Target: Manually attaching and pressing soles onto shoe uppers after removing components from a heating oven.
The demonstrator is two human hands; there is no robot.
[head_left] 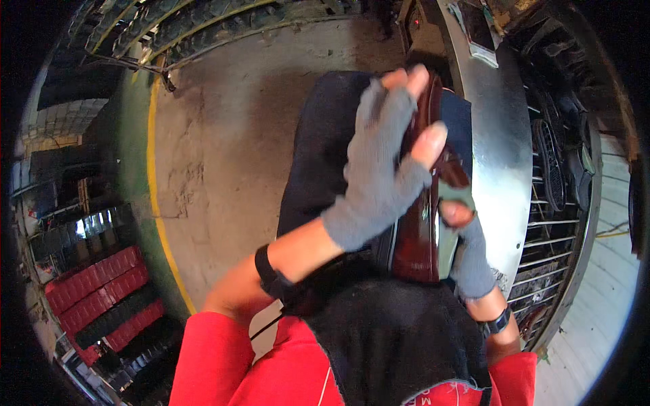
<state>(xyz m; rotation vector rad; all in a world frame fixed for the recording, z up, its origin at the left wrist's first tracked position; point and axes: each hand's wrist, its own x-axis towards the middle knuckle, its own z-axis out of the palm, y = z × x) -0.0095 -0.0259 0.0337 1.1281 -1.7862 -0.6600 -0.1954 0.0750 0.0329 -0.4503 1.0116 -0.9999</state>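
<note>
- One dark red shoe (416, 254) stands lengthwise before the person, above the dark blue cloth (315, 169) over the lap; its wide end points toward the body, its far end away.
- Its outer surface is smooth and glossy, with pale streaks of reflected light along the side, and looks deep brown where shadow falls.
- A grey-green lining (447, 252) shows along its right side and around the opening; the far end is partly covered by fingers and slightly blurred.
- The left hand (379, 166), in a grey fingerless glove, lies across the far half of the shoe, back of the hand up. Its fingers stretch forward close together, with the thumb apart from them; the palm side is hidden, so I cannot tell whether it grips.
- The right hand (474, 254), gloved alike, comes up along the shoe's right side and pinches the lined edge, thumb tip at the opening, other fingers hidden.
- The left forearm slants in from the lower left, a black band (268, 271) at its wrist; the right forearm rises more steeply.
</note>
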